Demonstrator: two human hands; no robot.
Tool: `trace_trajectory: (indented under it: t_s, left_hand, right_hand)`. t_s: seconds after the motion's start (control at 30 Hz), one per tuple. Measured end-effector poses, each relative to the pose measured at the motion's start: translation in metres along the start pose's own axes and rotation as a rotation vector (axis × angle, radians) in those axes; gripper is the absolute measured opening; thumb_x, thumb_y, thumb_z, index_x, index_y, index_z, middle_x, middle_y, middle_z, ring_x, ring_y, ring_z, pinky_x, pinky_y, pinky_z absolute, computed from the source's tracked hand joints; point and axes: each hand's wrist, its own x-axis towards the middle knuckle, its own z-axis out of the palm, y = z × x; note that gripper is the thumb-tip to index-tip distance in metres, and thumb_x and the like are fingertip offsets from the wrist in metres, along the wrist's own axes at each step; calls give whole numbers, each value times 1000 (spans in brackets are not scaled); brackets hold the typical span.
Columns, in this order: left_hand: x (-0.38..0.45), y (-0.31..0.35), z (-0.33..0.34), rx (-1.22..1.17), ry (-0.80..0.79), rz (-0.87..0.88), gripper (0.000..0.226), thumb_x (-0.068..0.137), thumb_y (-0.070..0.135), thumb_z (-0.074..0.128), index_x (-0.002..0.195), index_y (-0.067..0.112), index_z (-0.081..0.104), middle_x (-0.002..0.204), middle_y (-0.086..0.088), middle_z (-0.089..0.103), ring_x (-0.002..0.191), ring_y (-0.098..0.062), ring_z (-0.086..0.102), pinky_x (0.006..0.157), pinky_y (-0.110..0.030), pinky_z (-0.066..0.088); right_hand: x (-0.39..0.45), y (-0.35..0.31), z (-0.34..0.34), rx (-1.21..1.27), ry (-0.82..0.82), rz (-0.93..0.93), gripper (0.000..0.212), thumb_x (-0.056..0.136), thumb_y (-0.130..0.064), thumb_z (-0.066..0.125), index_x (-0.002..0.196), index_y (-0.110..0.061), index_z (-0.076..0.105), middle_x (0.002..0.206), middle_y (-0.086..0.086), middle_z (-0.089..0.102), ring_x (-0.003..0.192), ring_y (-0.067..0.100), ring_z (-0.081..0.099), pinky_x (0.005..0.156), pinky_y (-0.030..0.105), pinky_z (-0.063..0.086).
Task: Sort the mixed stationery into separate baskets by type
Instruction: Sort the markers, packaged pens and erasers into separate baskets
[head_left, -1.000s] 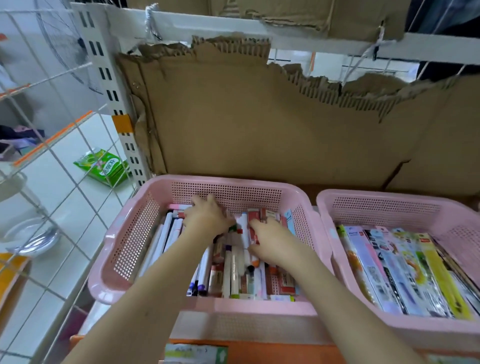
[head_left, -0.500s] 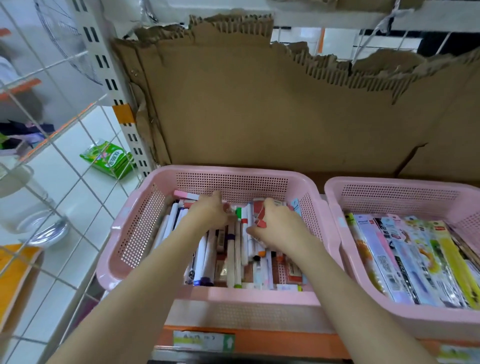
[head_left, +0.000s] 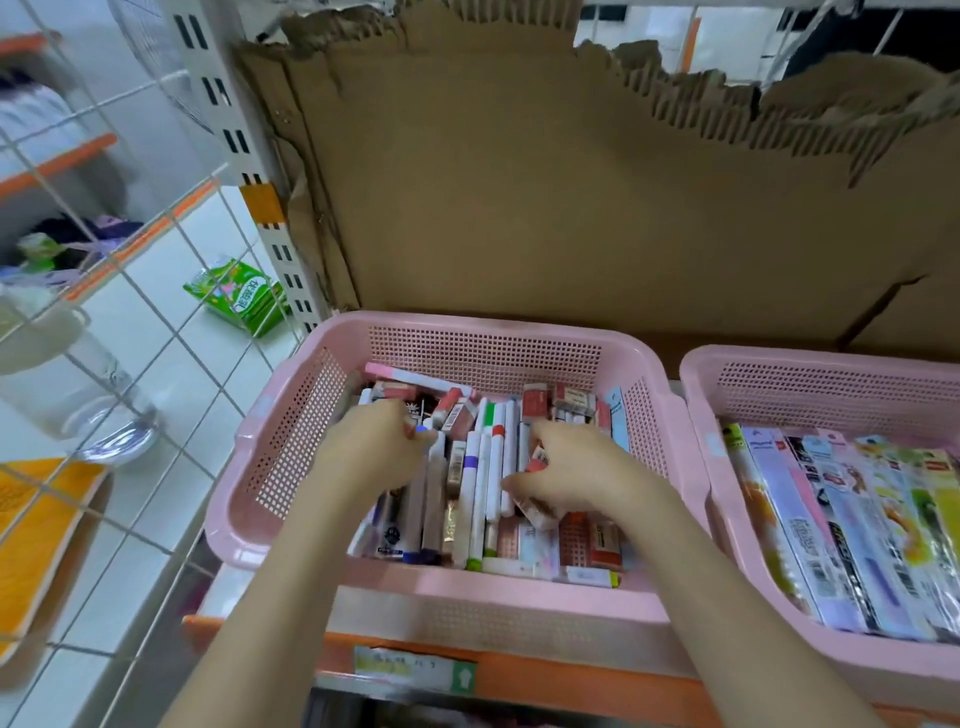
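Observation:
A pink basket (head_left: 291, 441) on the shelf holds mixed stationery: white markers (head_left: 493, 462) with coloured caps lying lengthwise, and small red-and-white eraser boxes (head_left: 535, 402) at the back and right. Both hands are down inside it. My left hand (head_left: 371, 449) curls its fingers round markers at the left; a blue cap shows at its fingertips. To the right of the white markers, my right hand (head_left: 571, 467) pinches a red-and-white eraser box (head_left: 539, 458) between thumb and fingers. A second pink basket (head_left: 698, 400) at the right holds long flat packets (head_left: 841, 525) in a row.
Torn brown cardboard (head_left: 571, 208) backs the shelf behind both baskets. A white wire grid (head_left: 171, 228) closes the left side, with a green pack (head_left: 244, 296) on the tiled floor beyond it. The orange shelf edge (head_left: 519, 670) with a label runs below the baskets.
Both hands have drawn back from the far end of the basket toward its middle. My left hand has closed on markers, my right hand on an eraser box. The view moved closer.

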Motion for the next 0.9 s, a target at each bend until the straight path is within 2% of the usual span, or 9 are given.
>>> trace_trajectory:
  t_s: [0.07, 0.13, 0.27, 0.33, 0.4, 0.5, 0.7, 0.8, 0.9]
  left_hand:
    - [-7, 4, 9, 40, -131, -66, 47, 84, 56, 58, 81, 9, 54, 73, 0, 50, 79, -18, 54, 69, -27, 44]
    - [-5, 11, 16, 92, -193, -71, 53, 79, 60, 61, 75, 9, 49, 74, -2, 50, 75, -18, 53, 60, -26, 40]
    - [3, 16, 13, 89, -179, -14, 37, 86, 39, 64, 95, 9, 45, 74, 1, 42, 74, -19, 49, 60, -28, 42]
    - [7, 13, 15, 77, -156, -26, 20, 91, 24, 56, 84, 9, 43, 70, 2, 41, 63, -15, 45, 51, -24, 37]
    - [7, 14, 16, 118, -163, -47, 25, 89, 15, 52, 70, 12, 38, 68, 1, 42, 56, -12, 40, 45, -22, 32]
    - [6, 24, 18, 205, -171, -57, 26, 84, 12, 56, 68, 14, 35, 68, 2, 42, 54, -11, 39, 44, -21, 30]
    - [5, 21, 17, 92, -60, -87, 30, 79, 18, 60, 63, 14, 35, 62, 2, 40, 51, -12, 36, 45, -19, 26]
    - [0, 13, 13, -82, -27, -88, 28, 77, 18, 64, 65, 14, 39, 62, 1, 41, 54, -13, 38, 46, -21, 29]
    - [-8, 7, 12, -272, 10, -82, 19, 76, 20, 66, 87, 12, 52, 72, 3, 50, 67, -16, 48, 52, -23, 35]
  right_hand:
    - [-2, 1, -1, 33, 7, 13, 39, 90, -39, 57, 125, -23, 50, 121, 0, 59, 106, 20, 57, 81, 28, 44]
    - [-3, 3, -3, 58, 16, 58, 38, 91, -42, 54, 124, -22, 48, 119, 0, 58, 104, 19, 56, 78, 28, 44]
    - [-7, 18, -7, 105, 66, 124, 32, 92, -41, 54, 119, -26, 46, 102, -3, 57, 93, 18, 61, 81, 36, 53]
    - [-12, 23, -8, 125, 85, 134, 29, 91, -41, 55, 116, -28, 47, 96, -4, 58, 85, 17, 63, 78, 36, 54]
    - [-15, 22, -7, 128, 76, 130, 28, 91, -41, 56, 115, -28, 49, 96, -4, 58, 81, 13, 62, 73, 31, 54]
    - [-16, 14, 3, 109, -12, 112, 39, 90, -44, 57, 121, -25, 47, 97, -5, 56, 77, 7, 58, 62, 21, 49]
    - [-15, 3, 11, 6, -82, 83, 73, 77, -46, 72, 135, -24, 32, 117, -2, 50, 90, 12, 55, 68, 23, 48]
    - [-16, 0, 10, -25, -133, 99, 72, 77, -28, 75, 134, -22, 33, 112, -1, 52, 89, 12, 59, 75, 30, 55]
    - [-17, 0, 3, 4, -108, 121, 55, 83, -23, 67, 130, -22, 39, 111, -1, 54, 90, 13, 57, 70, 26, 52]
